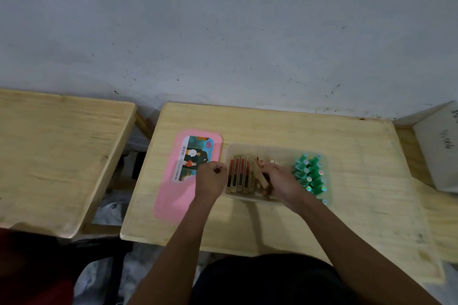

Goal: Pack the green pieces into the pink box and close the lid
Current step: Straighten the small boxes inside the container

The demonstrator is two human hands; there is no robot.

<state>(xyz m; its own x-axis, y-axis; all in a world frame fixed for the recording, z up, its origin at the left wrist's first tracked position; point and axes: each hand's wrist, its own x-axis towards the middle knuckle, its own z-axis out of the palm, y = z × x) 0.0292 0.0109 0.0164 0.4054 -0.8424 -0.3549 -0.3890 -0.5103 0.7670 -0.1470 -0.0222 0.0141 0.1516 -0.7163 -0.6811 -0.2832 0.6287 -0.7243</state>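
Already the green pieces are seen packed upright in close rows at the right end of the translucent box, right of frame centre. Just left of them, the right hand is lowered into the box, its fingers seemingly closed round a tilted tan block. Red-faced wooden pieces are ranged beside it. The left hand is curled at the box's left wall; whether anything is pinched cannot be told. The pink lid is laid flat on the table left of the box, its long axis running up the frame, across the box's. A quarter turn is judged necessary, with the left hand nearer.
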